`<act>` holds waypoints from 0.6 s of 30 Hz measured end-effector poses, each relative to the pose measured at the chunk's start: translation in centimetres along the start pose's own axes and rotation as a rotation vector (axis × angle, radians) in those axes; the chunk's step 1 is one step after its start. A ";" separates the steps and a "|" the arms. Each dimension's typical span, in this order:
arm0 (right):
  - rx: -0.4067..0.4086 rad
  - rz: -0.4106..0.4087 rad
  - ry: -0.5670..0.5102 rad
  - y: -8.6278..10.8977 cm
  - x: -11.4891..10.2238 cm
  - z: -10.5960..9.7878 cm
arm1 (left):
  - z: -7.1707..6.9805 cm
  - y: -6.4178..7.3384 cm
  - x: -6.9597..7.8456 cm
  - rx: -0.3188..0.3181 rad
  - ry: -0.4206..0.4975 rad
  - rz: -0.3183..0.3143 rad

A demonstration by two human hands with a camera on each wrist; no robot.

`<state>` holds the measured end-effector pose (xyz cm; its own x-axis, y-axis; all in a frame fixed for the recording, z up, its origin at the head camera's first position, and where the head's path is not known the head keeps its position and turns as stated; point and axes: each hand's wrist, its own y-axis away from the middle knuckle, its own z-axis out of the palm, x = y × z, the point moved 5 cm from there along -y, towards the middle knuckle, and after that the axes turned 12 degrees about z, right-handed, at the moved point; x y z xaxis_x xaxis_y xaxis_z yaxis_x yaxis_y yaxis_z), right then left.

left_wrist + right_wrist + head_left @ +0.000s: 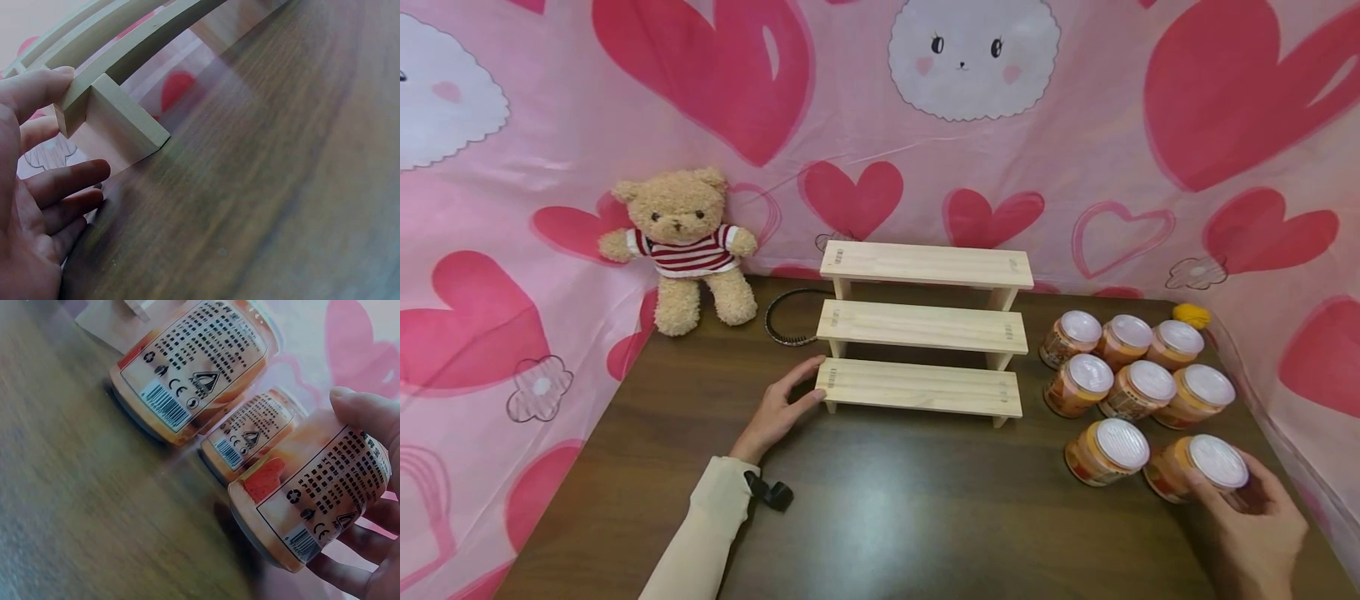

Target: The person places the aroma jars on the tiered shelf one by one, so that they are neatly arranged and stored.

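Note:
A three-tier wooden display stand (917,387) stands on the table. My left hand (778,412) grips the left end of its lowest step, with thumb and index finger at the board's corners; the other fingers hang beside it in the left wrist view. At the right, my right hand (1255,517) holds a round orange jar (1213,462) with a clear lid, thumb on one side and fingers on the other. In the right wrist view this jar (312,494) is tilted and shows a printed label with a barcode. Another jar (1107,452) stands just left of it.
Behind the held jar, several matching jars (1138,390) stand in two rows. A yellow ball-like item (1192,315) lies behind them. A teddy bear (681,246) in a striped shirt sits at the back left, near a dark hoop (778,333). Pink heart-print cloth (850,108) hangs around the table.

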<state>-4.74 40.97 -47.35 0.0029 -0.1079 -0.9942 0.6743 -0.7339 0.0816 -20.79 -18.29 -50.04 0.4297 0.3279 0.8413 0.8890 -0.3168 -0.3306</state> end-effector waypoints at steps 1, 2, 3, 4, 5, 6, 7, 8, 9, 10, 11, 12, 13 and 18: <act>-0.002 -0.012 0.001 0.1 -0.2 0.0 | 0.0 0.0 0.0 0.000 0.002 -0.003; -0.004 -0.024 -0.003 0.1 -0.3 -0.1 | 0.0 0.0 0.0 0.000 0.006 -0.007; -0.006 -0.032 -0.005 0.2 -0.5 -0.1 | 0.0 0.0 0.0 0.000 0.007 -0.009; -0.006 -0.043 -0.005 0.2 -0.7 -0.1 | 0.0 0.0 0.1 -0.002 0.010 -0.011; -0.001 -0.058 0.014 0.2 -0.9 -0.2 | 0.0 0.0 0.1 -0.004 0.012 -0.012; 0.002 -0.070 0.018 0.3 -1.2 -0.2 | 0.0 0.0 0.2 -0.005 0.014 -0.014; 0.013 -0.088 0.048 0.3 -1.4 -0.3 | 0.0 0.0 0.2 -0.006 0.021 -0.019; 0.012 -0.096 0.042 0.4 -1.6 -0.3 | 0.0 0.0 0.3 -0.008 0.021 -0.019; 0.012 -0.102 0.044 0.4 -1.8 -0.3 | 0.0 -0.1 0.4 -0.008 0.022 -0.020; 0.012 -0.109 0.040 0.5 -2.0 -0.3 | 0.0 -0.1 0.4 -0.008 0.023 -0.021; 0.007 -0.110 0.025 0.5 -2.2 -0.3 | 0.0 -0.1 0.4 -0.007 0.024 -0.021; 0.000 -0.104 0.001 0.6 -2.3 -0.3 | 0.0 -0.1 0.4 -0.007 0.024 -0.021; -0.006 -0.109 -0.006 0.6 -2.5 -0.3 | 0.0 -0.1 0.4 -0.006 0.026 -0.022; -0.061 -0.109 -0.087 0.9 -3.3 0.0 | 0.0 -0.1 0.4 -0.004 0.029 -0.023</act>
<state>-4.15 40.67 -43.96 -0.1351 -0.0896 -0.9868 0.7106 -0.7028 -0.0335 -20.73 -18.13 -49.71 0.4047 0.3090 0.8606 0.8978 -0.3130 -0.3099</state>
